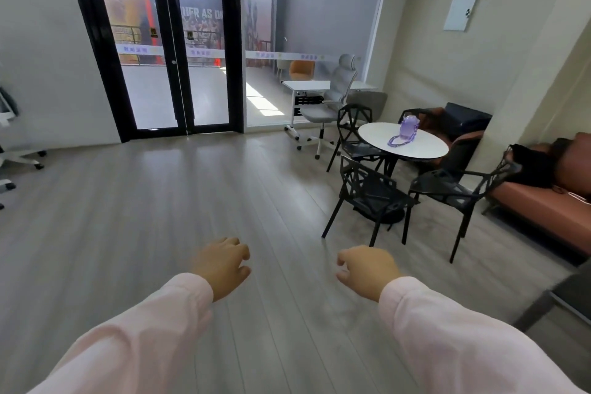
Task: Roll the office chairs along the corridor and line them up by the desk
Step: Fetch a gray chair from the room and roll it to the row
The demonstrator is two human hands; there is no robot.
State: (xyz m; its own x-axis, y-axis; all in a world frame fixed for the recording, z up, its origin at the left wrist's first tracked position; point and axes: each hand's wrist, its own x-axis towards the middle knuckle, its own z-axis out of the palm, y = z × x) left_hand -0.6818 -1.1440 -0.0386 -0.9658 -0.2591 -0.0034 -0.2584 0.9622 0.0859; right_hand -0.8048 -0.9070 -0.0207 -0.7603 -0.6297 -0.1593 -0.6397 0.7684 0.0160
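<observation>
A grey office chair [331, 99] with a headrest and white wheeled base stands at the white desk [307, 85] by the glass wall, far ahead on the right. White wheeled bases of other office chairs [22, 158] poke in at the left edge. My left hand [222, 264] and my right hand [366, 270] reach forward over the wooden floor in pink sleeves, fingers loosely curled, holding nothing. Both hands are far from any chair.
A round white table [425, 150] with a purple bag [406, 131] stands at right, ringed by three black frame chairs [371, 193]. A brown sofa [543, 201] lines the right wall. Black-framed glass doors [179, 41] stand ahead. A grey furniture edge [563, 294] juts in at lower right.
</observation>
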